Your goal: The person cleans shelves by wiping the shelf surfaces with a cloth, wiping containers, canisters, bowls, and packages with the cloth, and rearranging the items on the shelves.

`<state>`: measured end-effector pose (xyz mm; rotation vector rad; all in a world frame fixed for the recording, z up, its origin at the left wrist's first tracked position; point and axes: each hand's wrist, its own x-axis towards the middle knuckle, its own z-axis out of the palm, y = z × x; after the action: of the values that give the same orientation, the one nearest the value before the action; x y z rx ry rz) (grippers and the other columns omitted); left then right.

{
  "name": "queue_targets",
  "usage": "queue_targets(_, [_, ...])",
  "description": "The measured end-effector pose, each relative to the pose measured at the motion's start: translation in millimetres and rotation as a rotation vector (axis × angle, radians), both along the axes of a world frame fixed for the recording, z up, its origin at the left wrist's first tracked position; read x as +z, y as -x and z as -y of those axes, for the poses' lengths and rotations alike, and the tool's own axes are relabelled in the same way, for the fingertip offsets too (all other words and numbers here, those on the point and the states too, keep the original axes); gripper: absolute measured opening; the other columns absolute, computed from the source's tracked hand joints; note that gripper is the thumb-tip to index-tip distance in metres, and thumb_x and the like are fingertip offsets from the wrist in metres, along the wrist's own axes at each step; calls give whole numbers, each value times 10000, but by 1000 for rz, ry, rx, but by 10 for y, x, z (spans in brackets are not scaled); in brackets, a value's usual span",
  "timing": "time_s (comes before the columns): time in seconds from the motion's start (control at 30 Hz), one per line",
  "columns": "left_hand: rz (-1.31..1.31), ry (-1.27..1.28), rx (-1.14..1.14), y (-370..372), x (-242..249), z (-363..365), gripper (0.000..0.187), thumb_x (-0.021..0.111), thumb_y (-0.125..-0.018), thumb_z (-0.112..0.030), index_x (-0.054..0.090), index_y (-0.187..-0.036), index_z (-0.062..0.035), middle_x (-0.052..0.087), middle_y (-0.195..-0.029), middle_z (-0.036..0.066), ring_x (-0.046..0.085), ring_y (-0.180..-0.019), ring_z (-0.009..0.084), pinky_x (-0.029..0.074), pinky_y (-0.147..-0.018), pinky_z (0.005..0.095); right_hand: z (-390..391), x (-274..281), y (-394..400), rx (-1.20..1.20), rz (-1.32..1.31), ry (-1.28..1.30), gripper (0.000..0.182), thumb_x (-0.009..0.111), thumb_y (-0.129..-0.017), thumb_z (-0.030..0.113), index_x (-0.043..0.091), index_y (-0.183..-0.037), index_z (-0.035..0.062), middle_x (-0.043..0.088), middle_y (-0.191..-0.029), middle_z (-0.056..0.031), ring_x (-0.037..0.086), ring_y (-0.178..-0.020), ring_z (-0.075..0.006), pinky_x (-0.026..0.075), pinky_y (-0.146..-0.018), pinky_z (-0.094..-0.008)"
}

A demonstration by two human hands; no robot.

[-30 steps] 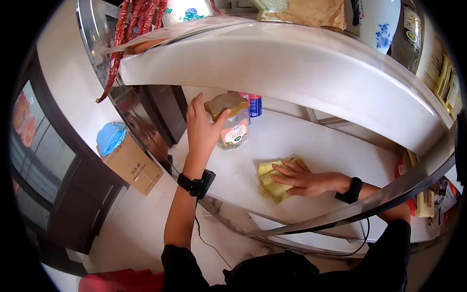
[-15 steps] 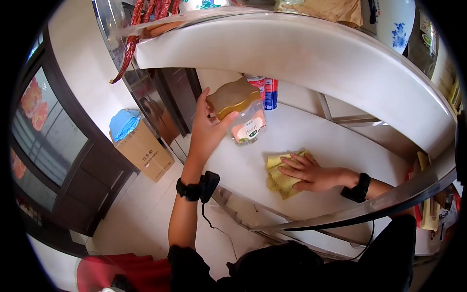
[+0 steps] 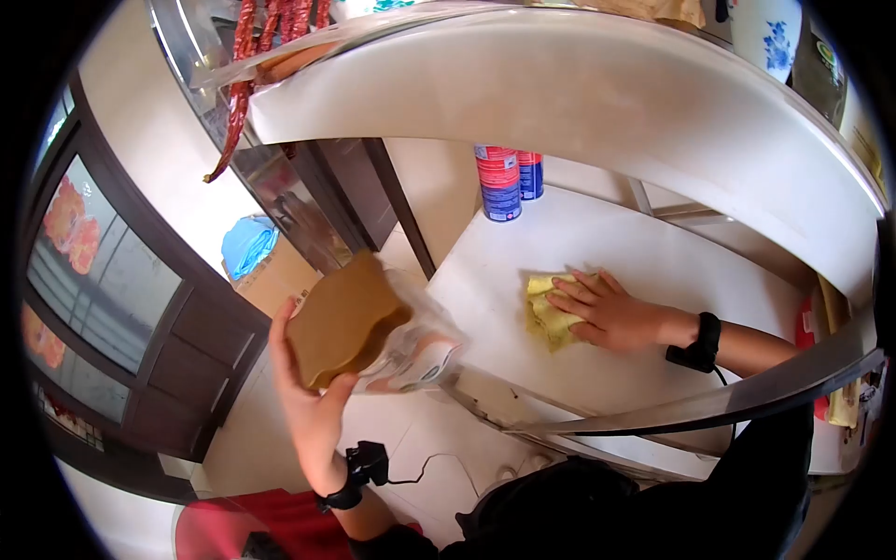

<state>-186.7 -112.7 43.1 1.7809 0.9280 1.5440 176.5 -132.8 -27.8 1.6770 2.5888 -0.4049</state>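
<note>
My left hand (image 3: 313, 406) grips a clear plastic jar (image 3: 425, 350) by its wide gold lid (image 3: 345, 322), with fingers around the lid's edge. The jar is tilted and held off the left end of the white shelf (image 3: 485, 271), over the floor. Its label is blurred. On the shelf, my right hand (image 3: 616, 313) lies with fingers spread over a crumpled yellow cloth (image 3: 549, 308), pressing it against the surface. Two red and blue cans, a nearer can (image 3: 499, 182) and a farther can (image 3: 531, 175), stand upright at the shelf's back left.
Above the shelf runs a thick white upper board (image 3: 560, 79), with dried sausages (image 3: 238, 112) hanging at its left end. A metal rail (image 3: 709, 406) curves along the near edge. On the floor at left stands a cardboard box (image 3: 275, 275) topped by a blue bag (image 3: 249, 245).
My left hand has carried the jar left and toward me, off the shelf, uncovering the nearer can. My right hand and the cloth appear slightly higher and farther right in view.
</note>
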Motion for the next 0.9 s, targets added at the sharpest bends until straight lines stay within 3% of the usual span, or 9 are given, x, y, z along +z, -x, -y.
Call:
queue_targets(0.13, [148,-13,3,243,53,354,822,715,-648,-115,299,-1349,-7,382,-1321,95,428,-1188,214,344,-986,311,-69,-82,28,29,-41,-109,556,325,-946,313,181,-1409,41,118,-1466,-204,25,-1376,-326,57,-1096,-469])
queue_targets(0.2, [81,-41,133,273,-9,561,895,751,-667,-339,290,-1350,11,369,-1331,108,430,-1185,212,355,-976,318,-147,-177,28,81,-36,-137,562,336,-944,297,170,-1404,19,100,-1461,-227,39,-1373,-341,82,-1093,-468])
queue_targets(0.37, [0,-5,244,260,-57,1073,974,774,-642,-440,283,-1354,9,358,-1346,104,426,-1190,224,362,-974,330,-409,-230,92,162,-99,-84,582,329,-946,300,140,-1404,-6,66,-1456,-251,18,-1372,-342,64,-1105,-414])
queue_targets(0.57, [26,11,300,101,-289,1440,1014,768,-627,-495,276,-1357,7,342,-1362,115,424,-1201,232,368,-977,340,-687,-355,72,199,-108,-43,590,318,-947,325,158,-1394,-27,64,-1448,-271,18,-1365,-365,79,-1107,-390])
queue_targets(0.67, [-1,23,353,-100,-623,1250,1015,766,-628,-501,275,-1358,6,335,-1369,114,430,-1196,232,367,-978,338,-1208,-757,-15,202,-140,-20,599,301,-944,340,152,-1393,-28,75,-1442,-281,26,-1366,-363,81,-1108,-388])
queue_targets(0.9, [7,-1,408,-154,-1019,1126,970,752,-665,-471,272,-1358,10,324,-1378,115,431,-1195,225,369,-978,330,-1553,-1011,-87,243,-110,14,623,290,-933,373,109,-1416,23,43,-1453,-267,-12,-1371,-349,54,-1105,-419])
